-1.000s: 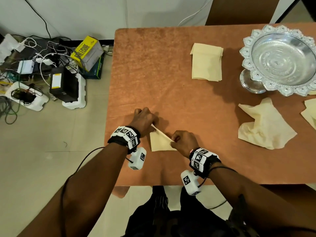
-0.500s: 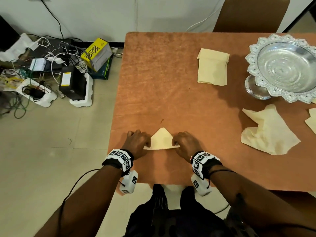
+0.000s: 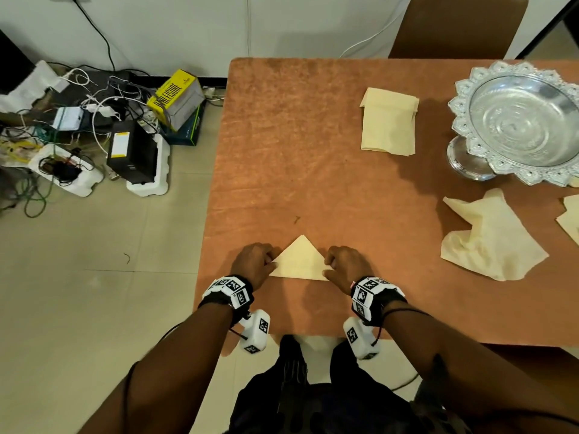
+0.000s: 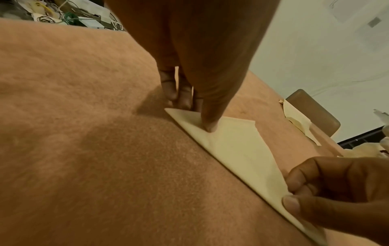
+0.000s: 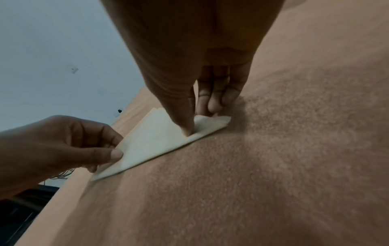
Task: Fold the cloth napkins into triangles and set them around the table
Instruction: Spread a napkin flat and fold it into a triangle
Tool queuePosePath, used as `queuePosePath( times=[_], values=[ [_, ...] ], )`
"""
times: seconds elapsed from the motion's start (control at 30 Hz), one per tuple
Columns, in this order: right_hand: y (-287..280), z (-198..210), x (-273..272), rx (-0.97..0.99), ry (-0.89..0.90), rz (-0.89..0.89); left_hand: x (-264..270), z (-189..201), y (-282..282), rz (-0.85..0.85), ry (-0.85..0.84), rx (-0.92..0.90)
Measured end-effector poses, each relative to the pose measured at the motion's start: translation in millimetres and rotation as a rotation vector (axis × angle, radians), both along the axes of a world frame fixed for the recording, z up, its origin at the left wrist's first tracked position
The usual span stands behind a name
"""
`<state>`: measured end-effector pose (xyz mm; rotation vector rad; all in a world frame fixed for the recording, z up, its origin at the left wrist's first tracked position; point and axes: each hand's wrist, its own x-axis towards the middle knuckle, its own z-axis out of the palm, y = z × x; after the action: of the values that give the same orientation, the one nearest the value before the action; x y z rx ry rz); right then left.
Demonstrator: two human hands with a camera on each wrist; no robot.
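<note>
A pale tiled floor [image 3: 94, 308] runs under a white wall [image 3: 188, 29], and a table [image 3: 282, 136] covered in fuzzy orange-brown fabric fills the right of the head view. A brown chair back [image 3: 454, 26] stands at its far edge. On the floor to the left lies a tangle of cables [image 3: 94, 101], white foam trays [image 3: 147, 180], a black box [image 3: 131, 155] and a yellow carton [image 3: 177, 98].

Near the table's front edge lies a cream napkin [image 3: 300, 261] folded into a triangle, flat on the cloth with its apex pointing away from the person and its long side toward them. The left hand [image 3: 253, 261] is at the triangle's left corner: in the left wrist view its thumb presses down on the napkin there, with the fingers curled behind the corner, and it appears to pinch it, though the underside is hidden. The right hand [image 3: 347, 264] is at the right corner, thumb [image 5: 185, 123] pushed onto the cloth and fingers bunched just behind, pinching that tip, which puckers slightly.

Further back sits a squarish folded napkin [image 3: 388, 122]. A loose, crumpled napkin [image 3: 492, 239] lies well to the right, with the edge of another [image 3: 570, 217] at the frame border. A silver scalloped pedestal bowl [image 3: 463, 98] stands at the far right
</note>
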<state>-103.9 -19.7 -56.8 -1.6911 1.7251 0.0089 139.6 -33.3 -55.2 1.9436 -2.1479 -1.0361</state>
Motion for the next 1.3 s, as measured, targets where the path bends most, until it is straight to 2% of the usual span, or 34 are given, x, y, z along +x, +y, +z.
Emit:
queuePosePath(
  times=[0.1, 0.2, 0.27, 0.37, 0.43, 0.53, 0.6, 0.7, 0.77, 0.87, 0.93, 1.0, 1.13, 1.3],
  values=[
    [2, -1, -3, 0.018, -0.007, -0.059, -2, -4, 0, 0.042, 0.019, 0.006],
    [0, 7, 3, -0.066, -0.034, -0.129, -4, 0, 2, 0.155, 0.054, -0.071],
    [-5, 18, 15, -0.032, -0.171, -0.116, -10, 5, 3, 0.219, 0.162, -0.074],
    [-14, 23, 37, 0.222, -0.448, -0.1, -20, 11, 1, 0.209, 0.393, 0.143],
    [-18, 18, 47, 0.363, -0.599, -0.207, -22, 11, -2, 0.236, 0.474, 0.256],
    [-21, 13, 52, 0.482, -0.719, -0.42, -20, 8, -7, 0.348, 0.531, 0.39],
    [-23, 12, 49, 0.499, -0.8, -0.568, -18, 5, -7, 0.437, 0.573, 0.448],
    [-27, 10, 38, 0.409, -0.861, -0.761, -16, 4, -4, 0.546, 0.616, 0.452],
    [-26, 9, 29, 0.27, -0.799, -0.781, -15, 4, -1, 0.562, 0.608, 0.397],
    [-19, 8, 13, 0.04, -0.497, -0.599, -7, 1, 2, 0.508, 0.408, 0.175],
    [-10, 8, 1, 0.002, -0.28, -0.479, -2, 0, 5, 0.465, 0.283, 0.106],
    [1, 5, -8, 0.048, -0.171, -0.416, 2, -1, 8, 0.381, 0.175, 0.096],
    [12, -2, -9, 0.044, -0.121, -0.281, 2, 2, 13, 0.303, 0.08, 0.111],
    [10, -1, -9, 0.027, -0.141, -0.262, 3, 4, 14, 0.284, 0.053, 0.135]
  ],
)
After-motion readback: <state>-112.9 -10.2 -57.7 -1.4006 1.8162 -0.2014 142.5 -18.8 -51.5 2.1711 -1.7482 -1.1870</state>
